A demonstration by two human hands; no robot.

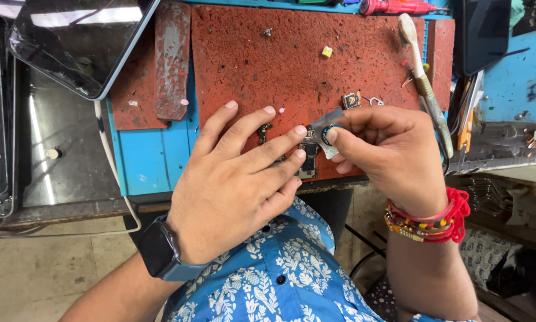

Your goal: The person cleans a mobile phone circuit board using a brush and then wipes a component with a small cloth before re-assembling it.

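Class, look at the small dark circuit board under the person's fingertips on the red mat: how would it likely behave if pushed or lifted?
The circuit board looks thin and small, so probably very light. The left hand pins it down, suggesting it slides easily. The rough red mat may add some grip. Its tiny exposed parts look fragile, and flat as it is, it should not roll.

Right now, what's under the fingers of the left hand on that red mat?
Under the left hand's fingertips lies a small dark circuit board on the red mat. Its lower end shows near the mat's edge; the rest is covered by the fingers and the right hand.
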